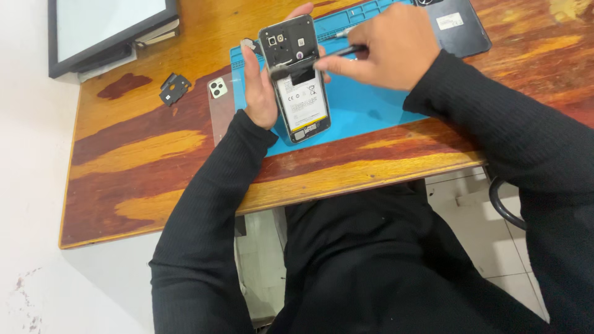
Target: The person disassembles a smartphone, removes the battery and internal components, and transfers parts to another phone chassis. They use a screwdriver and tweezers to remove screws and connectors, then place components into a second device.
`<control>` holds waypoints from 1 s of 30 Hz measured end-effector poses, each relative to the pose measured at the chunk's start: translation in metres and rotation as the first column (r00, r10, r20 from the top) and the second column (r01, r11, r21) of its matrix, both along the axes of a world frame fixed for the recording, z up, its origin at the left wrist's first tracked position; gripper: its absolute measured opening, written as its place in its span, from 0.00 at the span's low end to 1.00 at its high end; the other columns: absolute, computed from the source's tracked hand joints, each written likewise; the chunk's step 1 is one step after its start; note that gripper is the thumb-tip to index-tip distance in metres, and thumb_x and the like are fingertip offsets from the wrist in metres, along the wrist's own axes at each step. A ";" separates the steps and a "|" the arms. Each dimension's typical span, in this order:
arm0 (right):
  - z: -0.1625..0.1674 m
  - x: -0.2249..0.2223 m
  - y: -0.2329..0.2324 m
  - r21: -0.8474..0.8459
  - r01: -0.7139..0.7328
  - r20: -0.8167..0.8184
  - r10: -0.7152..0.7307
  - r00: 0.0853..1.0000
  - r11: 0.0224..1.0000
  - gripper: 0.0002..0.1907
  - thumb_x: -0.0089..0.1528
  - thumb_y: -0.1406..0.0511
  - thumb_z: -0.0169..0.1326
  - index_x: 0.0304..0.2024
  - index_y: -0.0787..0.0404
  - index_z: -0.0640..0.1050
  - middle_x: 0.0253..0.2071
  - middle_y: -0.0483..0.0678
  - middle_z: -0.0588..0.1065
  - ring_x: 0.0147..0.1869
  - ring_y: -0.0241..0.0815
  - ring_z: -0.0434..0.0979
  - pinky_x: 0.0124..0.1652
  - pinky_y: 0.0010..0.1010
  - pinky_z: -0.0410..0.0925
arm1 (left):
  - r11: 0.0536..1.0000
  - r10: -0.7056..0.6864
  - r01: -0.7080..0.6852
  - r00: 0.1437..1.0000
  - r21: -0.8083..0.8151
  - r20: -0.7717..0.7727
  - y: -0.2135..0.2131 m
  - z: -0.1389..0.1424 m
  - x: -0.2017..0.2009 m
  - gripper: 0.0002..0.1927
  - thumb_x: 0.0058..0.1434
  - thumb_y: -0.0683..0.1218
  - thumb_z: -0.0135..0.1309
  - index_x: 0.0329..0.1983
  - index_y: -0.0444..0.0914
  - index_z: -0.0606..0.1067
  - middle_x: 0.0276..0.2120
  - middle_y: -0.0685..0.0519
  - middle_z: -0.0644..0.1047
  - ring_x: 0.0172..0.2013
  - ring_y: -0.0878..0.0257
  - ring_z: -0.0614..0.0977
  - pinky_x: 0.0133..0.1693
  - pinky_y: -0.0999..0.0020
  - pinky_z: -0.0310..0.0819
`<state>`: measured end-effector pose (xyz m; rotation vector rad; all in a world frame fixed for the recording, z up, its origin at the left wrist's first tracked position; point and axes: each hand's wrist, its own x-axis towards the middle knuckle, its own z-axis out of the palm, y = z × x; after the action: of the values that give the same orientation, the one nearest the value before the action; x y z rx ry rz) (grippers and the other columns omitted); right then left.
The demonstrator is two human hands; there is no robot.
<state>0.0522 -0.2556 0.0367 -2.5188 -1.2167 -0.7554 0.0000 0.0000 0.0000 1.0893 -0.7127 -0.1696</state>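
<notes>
The opened phone (296, 77) stands tilted in the upper middle of the frame, its back cover off and its pale battery and dark camera end showing; the left hand (263, 86) cradles it from the left side, palm against the phone's left edge, fingertips showing past the top right corner, so the hand is curled closed around the body of the phone. The right hand (387, 49) comes in from the upper right, fingers pinched shut on a thin dark tool (322, 59); the tool lies across the phone just below the camera end, its tip touching the upper part of the opened back; the hand itself sits just right of the phone, above the blue mat (365, 102). The mat lies on the wooden surface (142, 154) beneath both hands; the phone is held above its left part.

Left of the left hand, on a clear sheet (221, 114), rests a small pale camera piece (218, 88); further left, a small black part (174, 88) lies on the bare wood. A dark flat device (458, 28) sits at the upper right, beyond the right hand; a framed screen (108, 28) fills the upper left corner; black sleeves cover both arms.
</notes>
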 end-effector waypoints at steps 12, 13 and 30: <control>-0.010 0.005 0.000 0.209 -0.030 -0.011 0.033 0.999 0.977 0.30 0.67 0.44 0.62 0.22 0.60 0.80 0.15 0.45 0.69 0.20 0.43 0.67 0.27 0.33 0.62 | 0.994 0.076 -0.083 0.993 0.077 0.090 -0.007 0.012 0.003 0.56 0.61 0.82 0.28 0.79 0.39 0.50 0.63 0.53 0.72 0.52 0.62 0.80 0.52 0.58 0.82; -0.011 0.007 -0.002 0.202 -0.024 -0.027 0.030 0.999 0.979 0.32 0.69 0.44 0.62 0.22 0.61 0.79 0.15 0.46 0.68 0.19 0.43 0.66 0.26 0.34 0.62 | 0.997 0.046 -0.049 0.997 0.055 0.063 -0.006 0.013 0.002 0.56 0.62 0.82 0.29 0.80 0.39 0.50 0.59 0.51 0.74 0.52 0.62 0.81 0.53 0.58 0.82; -0.011 0.000 0.006 0.265 -0.017 -0.115 0.049 0.992 0.964 0.30 0.79 0.57 0.52 0.22 0.62 0.76 0.16 0.53 0.66 0.19 0.52 0.63 0.25 0.43 0.58 | 0.998 0.033 -0.035 0.999 0.056 0.039 -0.005 0.007 0.006 0.52 0.67 0.78 0.33 0.82 0.41 0.50 0.51 0.47 0.77 0.52 0.59 0.81 0.54 0.56 0.83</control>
<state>0.0525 -0.2499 0.0258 -2.2859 -1.0408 -0.6952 0.0055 -0.0054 0.0069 1.1603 -0.7262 -0.1408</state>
